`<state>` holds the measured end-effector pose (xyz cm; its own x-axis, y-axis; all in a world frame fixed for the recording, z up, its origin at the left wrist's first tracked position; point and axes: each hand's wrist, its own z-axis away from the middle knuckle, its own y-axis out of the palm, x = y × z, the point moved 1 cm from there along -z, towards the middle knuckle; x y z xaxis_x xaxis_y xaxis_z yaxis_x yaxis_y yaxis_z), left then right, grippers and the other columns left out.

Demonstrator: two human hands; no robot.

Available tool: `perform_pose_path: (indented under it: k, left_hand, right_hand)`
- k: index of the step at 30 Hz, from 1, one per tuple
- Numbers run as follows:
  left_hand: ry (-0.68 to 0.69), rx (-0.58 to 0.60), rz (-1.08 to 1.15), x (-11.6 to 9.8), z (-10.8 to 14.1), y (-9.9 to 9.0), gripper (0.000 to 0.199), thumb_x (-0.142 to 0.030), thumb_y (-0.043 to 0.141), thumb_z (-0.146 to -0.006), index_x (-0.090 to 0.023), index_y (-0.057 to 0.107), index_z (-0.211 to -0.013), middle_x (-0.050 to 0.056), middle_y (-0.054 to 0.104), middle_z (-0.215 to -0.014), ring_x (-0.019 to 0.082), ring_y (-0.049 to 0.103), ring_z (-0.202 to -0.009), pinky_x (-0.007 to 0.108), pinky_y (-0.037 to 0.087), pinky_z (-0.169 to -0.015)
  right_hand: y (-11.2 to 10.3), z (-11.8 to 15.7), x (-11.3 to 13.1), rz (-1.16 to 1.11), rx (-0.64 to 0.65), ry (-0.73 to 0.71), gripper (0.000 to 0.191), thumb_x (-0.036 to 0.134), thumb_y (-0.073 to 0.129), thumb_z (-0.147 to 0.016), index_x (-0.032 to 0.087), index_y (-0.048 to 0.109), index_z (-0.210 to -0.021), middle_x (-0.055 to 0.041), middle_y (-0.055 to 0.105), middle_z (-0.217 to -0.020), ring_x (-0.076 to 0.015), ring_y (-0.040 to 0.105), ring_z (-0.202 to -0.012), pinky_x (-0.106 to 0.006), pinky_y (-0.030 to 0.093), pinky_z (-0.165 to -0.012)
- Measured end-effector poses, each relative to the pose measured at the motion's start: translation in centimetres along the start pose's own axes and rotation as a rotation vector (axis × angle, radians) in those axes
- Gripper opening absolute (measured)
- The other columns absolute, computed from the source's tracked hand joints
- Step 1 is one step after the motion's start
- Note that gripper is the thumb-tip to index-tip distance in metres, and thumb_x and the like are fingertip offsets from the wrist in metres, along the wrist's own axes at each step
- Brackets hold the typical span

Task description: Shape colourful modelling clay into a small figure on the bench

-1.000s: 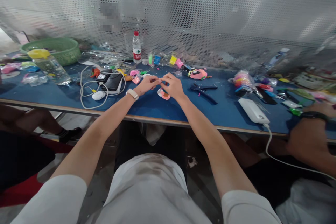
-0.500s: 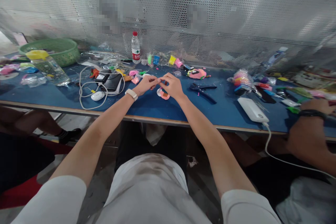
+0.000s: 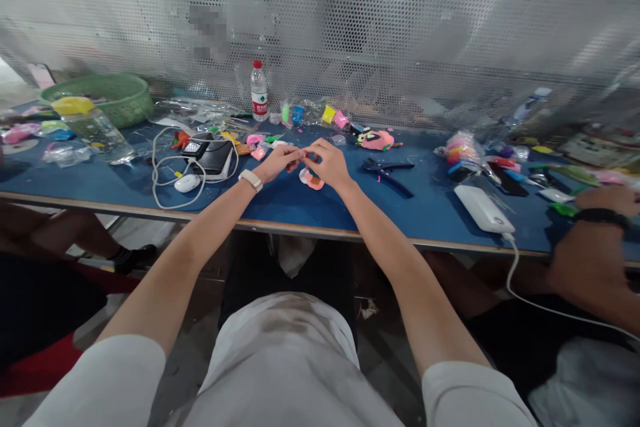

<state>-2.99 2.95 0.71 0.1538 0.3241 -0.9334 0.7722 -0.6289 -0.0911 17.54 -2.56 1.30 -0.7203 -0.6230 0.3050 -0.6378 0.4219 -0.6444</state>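
My left hand (image 3: 283,161) and my right hand (image 3: 326,161) meet fingertip to fingertip above the blue table. Both are closed in a pinch, and whatever lies between the fingertips is too small to name. Just below my right hand, a pink and white clay piece (image 3: 313,181) with an orange-brown patch rests on the table. Pink clay lumps (image 3: 257,153) lie left of my left hand. To the right of my right hand are dark-handled pliers (image 3: 393,177), with a pink clay figure (image 3: 377,140) behind them.
A white cable (image 3: 156,177) loops around a black box (image 3: 215,159) at left. Farther back stand a red-capped bottle (image 3: 259,97), a yellow-lidded jug (image 3: 95,133) and a green basket (image 3: 120,103). A white power bank (image 3: 483,209) lies right, near another person's hand (image 3: 607,200).
My hands stay almost in place, with only slight finger movement. The other person's hand at the right has shifted a little.
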Motion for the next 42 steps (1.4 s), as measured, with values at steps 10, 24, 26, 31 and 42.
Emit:
perform_pose_path:
  k: [10, 24, 26, 31, 42]
  left_hand:
    - [0.028, 0.006, -0.09, 0.27, -0.13, -0.24, 0.069, -0.079, 0.094, -0.087, -0.016, 0.069, -0.077, -0.004, 0.053, -0.059, 0.007, 0.045, -0.053, 0.022, 0.035, -0.052]
    - [0.02, -0.035, -0.126, -0.25, 0.03, 0.03, 0.073, -0.084, 0.095, -0.082, -0.016, 0.068, -0.076, -0.005, 0.051, -0.06, 0.007, 0.045, -0.054, 0.022, 0.034, -0.052]
    - [0.019, -0.034, -0.102, -0.28, 0.02, 0.09, 0.075, -0.085, 0.095, -0.081, -0.017, 0.067, -0.075, -0.005, 0.05, -0.06, 0.006, 0.043, -0.054, 0.022, 0.034, -0.052]
    - [0.026, -0.01, -0.055, -0.15, -0.06, 0.03, 0.07, -0.081, 0.096, -0.083, -0.016, 0.071, -0.082, -0.005, 0.051, -0.061, 0.007, 0.043, -0.054, 0.022, 0.035, -0.053]
    - [0.019, -0.042, -0.024, 0.12, -0.15, -0.17, 0.062, -0.071, 0.101, -0.083, -0.015, 0.077, -0.089, -0.005, 0.054, -0.063, 0.007, 0.045, -0.054, 0.023, 0.037, -0.053]
  right_hand:
    - [-0.21, 0.08, 0.53, 0.029, 0.012, 0.014, 0.022, 0.025, 0.071, -0.105, 0.025, 0.088, -0.118, -0.0068, 0.082, -0.116, -0.0188, 0.07, -0.081, -0.035, 0.057, -0.084]
    - [-0.01, 0.13, 0.18, 0.05, -0.011, 0.004, 0.023, 0.029, 0.069, -0.107, 0.024, 0.089, -0.118, -0.0071, 0.083, -0.115, -0.0183, 0.07, -0.079, -0.034, 0.056, -0.08]
    - [0.02, 0.12, 0.19, 0.047, -0.027, -0.002, 0.024, 0.03, 0.069, -0.108, 0.024, 0.089, -0.119, -0.0075, 0.083, -0.116, -0.0182, 0.069, -0.078, -0.035, 0.056, -0.079]
    - [-0.02, 0.11, 0.31, 0.053, -0.022, 0.001, 0.024, 0.033, 0.068, -0.111, 0.026, 0.089, -0.119, -0.0072, 0.083, -0.116, -0.0184, 0.069, -0.078, -0.034, 0.056, -0.079]
    - [-0.07, 0.18, 0.28, 0.048, -0.004, -0.011, 0.02, 0.034, 0.072, -0.111, 0.025, 0.088, -0.119, -0.0075, 0.08, -0.118, -0.0171, 0.069, -0.077, -0.034, 0.057, -0.08]
